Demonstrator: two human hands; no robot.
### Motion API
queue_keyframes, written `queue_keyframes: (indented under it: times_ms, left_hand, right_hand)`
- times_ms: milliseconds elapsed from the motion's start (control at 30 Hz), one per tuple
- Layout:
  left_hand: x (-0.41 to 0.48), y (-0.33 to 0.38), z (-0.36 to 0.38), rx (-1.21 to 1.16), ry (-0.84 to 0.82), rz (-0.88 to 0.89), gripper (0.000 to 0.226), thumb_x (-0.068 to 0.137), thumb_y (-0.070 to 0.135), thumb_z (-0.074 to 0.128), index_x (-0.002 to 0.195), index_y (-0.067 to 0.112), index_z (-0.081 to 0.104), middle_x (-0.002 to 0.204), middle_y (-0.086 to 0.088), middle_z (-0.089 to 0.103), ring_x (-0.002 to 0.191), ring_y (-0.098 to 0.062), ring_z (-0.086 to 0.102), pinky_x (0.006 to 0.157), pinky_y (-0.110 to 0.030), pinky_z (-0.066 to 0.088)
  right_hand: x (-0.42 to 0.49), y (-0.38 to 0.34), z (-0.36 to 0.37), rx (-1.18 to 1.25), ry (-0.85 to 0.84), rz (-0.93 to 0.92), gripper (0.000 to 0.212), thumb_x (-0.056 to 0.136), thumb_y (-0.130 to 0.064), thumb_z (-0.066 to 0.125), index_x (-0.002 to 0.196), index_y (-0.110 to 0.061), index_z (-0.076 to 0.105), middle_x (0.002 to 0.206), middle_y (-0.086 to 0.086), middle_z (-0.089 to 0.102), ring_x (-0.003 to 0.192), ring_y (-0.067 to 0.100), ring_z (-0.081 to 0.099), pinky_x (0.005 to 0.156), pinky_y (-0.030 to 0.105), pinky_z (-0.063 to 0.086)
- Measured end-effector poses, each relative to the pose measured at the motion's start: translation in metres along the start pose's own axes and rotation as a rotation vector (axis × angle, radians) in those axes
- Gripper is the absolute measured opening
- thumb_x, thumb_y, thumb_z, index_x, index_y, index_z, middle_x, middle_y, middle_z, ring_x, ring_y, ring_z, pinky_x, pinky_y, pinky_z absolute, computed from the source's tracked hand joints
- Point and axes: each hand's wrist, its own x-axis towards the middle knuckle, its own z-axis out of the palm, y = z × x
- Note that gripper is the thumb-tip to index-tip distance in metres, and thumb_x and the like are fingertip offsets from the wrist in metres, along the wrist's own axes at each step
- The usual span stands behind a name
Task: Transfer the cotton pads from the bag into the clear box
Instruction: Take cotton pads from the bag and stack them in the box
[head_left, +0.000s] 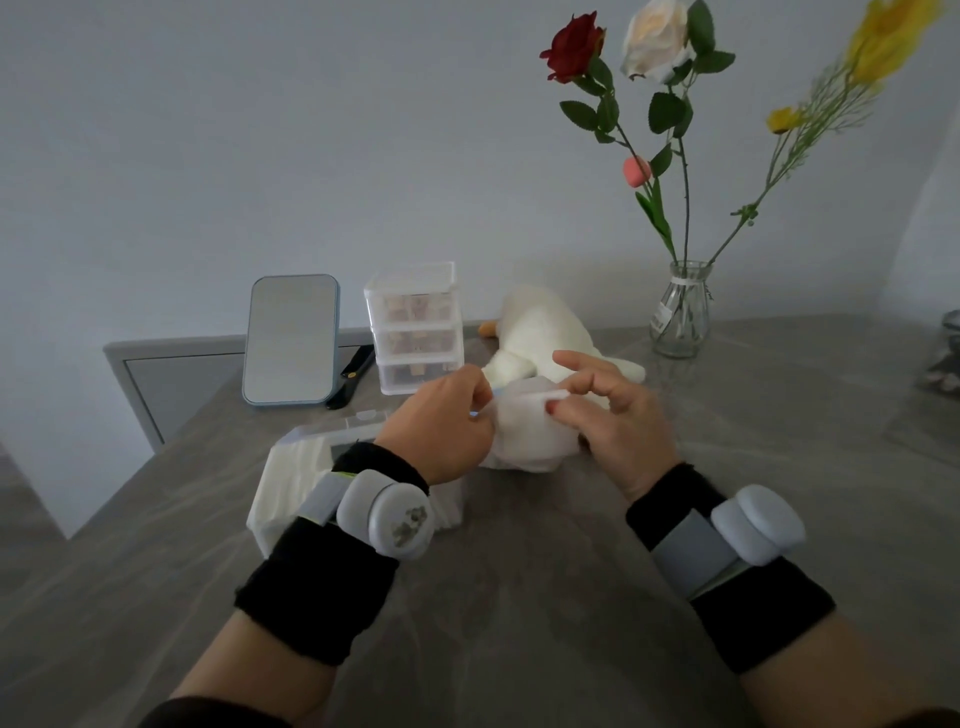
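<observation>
A soft translucent bag of white cotton pads (524, 431) stands on the grey table between my hands. My left hand (441, 421) pinches the bag's top edge on its left side. My right hand (608, 421) pinches the same top edge on the right with thumb and forefinger, its other fingers raised. The clear box (291, 467), filled with white pads and topped by a flip lid, lies at the left, partly hidden behind my left wrist.
Behind the bag lie a white plush duck (545, 332) and a clear three-drawer organiser (415, 327). A blue-framed mirror (292, 340) and a black comb (356, 374) stand further left. A glass vase (680, 312) with flowers is at the back right.
</observation>
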Motion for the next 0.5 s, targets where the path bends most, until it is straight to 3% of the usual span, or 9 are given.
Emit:
queue_keyframes:
  times_ms: [133,233,300,400,500]
  left_hand:
    - [-0.002,0.000,0.000,0.031,-0.027,-0.003,0.014,0.085,0.019,0.056,0.097,0.023,0.051,0.103,0.005,0.056,0.093,-0.017,0.055,0.077,-0.028,0.044]
    - [-0.003,0.000,0.000,0.009,-0.086,0.003,0.021,0.080,0.022,0.062,0.099,0.024,0.054,0.112,0.005,0.058,0.102,-0.015,0.056,0.084,-0.029,0.048]
    - [-0.003,0.002,-0.002,-0.066,-0.171,-0.030,0.030,0.075,0.022,0.067,0.102,0.025,0.055,0.119,0.006,0.056,0.111,-0.012,0.053,0.093,-0.032,0.048]
    - [-0.005,0.004,-0.010,-0.350,-0.232,-0.060,0.042,0.064,0.031,0.069,0.105,0.024,0.059,0.120,0.004,0.059,0.115,-0.013,0.054,0.098,-0.037,0.046]
    - [-0.008,0.010,-0.014,-0.719,-0.201,-0.011,0.052,0.065,0.049,0.073,0.105,0.018,0.061,0.102,0.006,0.067,0.097,-0.006,0.064,0.082,-0.023,0.050]
  right_hand:
    - [0.006,-0.003,-0.007,0.334,-0.004,0.162,0.022,0.055,-0.029,0.072,0.072,-0.015,0.076,0.110,0.000,0.072,0.110,0.025,0.061,0.097,0.044,0.044]
    - [0.005,-0.010,-0.010,0.436,-0.001,0.197,0.013,0.063,-0.023,0.069,0.071,-0.016,0.076,0.102,0.015,0.072,0.094,0.030,0.060,0.083,0.046,0.046]
    - [0.004,-0.013,-0.010,0.419,0.025,0.173,0.013,0.064,-0.026,0.073,0.072,-0.015,0.073,0.087,0.019,0.068,0.081,0.031,0.056,0.070,0.044,0.044]
    - [0.004,-0.013,-0.009,0.343,0.057,0.085,0.011,0.077,-0.023,0.072,0.081,-0.014,0.068,0.078,0.007,0.068,0.074,0.025,0.059,0.064,0.035,0.047]
    - [0.000,-0.017,-0.004,0.309,0.026,0.045,0.004,0.089,-0.012,0.066,0.092,-0.009,0.065,0.084,0.007,0.072,0.077,0.021,0.066,0.067,0.036,0.056]
